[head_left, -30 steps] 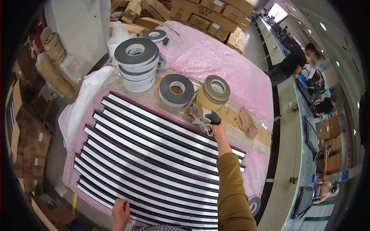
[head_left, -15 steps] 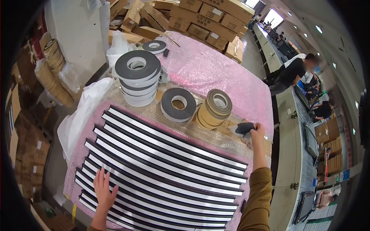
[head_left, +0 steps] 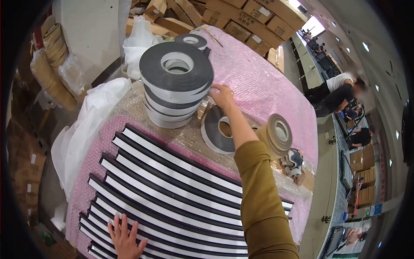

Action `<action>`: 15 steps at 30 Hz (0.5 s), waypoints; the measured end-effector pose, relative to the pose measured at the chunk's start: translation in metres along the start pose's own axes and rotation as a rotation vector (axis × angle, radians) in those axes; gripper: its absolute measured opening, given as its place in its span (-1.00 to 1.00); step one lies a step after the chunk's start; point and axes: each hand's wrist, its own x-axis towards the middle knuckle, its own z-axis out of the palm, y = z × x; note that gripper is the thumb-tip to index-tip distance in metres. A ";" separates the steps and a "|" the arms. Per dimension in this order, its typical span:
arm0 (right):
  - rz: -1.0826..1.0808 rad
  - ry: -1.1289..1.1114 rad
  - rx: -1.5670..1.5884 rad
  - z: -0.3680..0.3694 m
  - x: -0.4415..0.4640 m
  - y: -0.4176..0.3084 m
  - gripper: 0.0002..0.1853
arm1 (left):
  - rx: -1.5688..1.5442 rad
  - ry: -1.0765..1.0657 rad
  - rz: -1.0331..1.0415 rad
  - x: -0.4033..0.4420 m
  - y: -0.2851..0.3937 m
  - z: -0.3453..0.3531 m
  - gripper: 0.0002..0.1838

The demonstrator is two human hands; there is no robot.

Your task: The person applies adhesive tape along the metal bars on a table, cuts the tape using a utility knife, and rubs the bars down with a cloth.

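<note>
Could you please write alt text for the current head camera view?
A person's right hand is at the side of a stack of dark-faced rolls, and the left hand is spread over rows of black-and-white strips on pink bubble wrap. A separate dark roll and tan rolls sit beyond the strips.
</note>
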 end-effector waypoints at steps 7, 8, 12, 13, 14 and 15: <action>0.364 -0.146 0.871 0.032 0.019 -0.001 -0.72 | 0.060 -0.018 -0.001 0.000 0.000 0.005 -0.34; 0.361 -0.142 0.867 0.013 0.018 -0.004 -0.72 | 0.045 -0.013 -0.006 0.002 0.000 0.005 -0.34; 0.425 0.246 1.171 -0.094 -0.006 -0.004 -0.72 | 0.001 0.032 0.006 0.002 0.004 0.000 -0.36; 0.435 0.241 1.192 -0.123 -0.018 -0.004 -0.76 | -0.008 0.052 0.022 0.002 0.004 -0.001 -0.37; 0.443 0.237 1.217 -0.150 -0.034 -0.008 -0.81 | -0.013 0.073 0.037 0.002 0.003 -0.003 -0.38; 0.439 0.194 1.226 -0.175 -0.053 -0.019 -0.84 | -0.012 0.089 0.041 0.002 0.002 -0.004 -0.38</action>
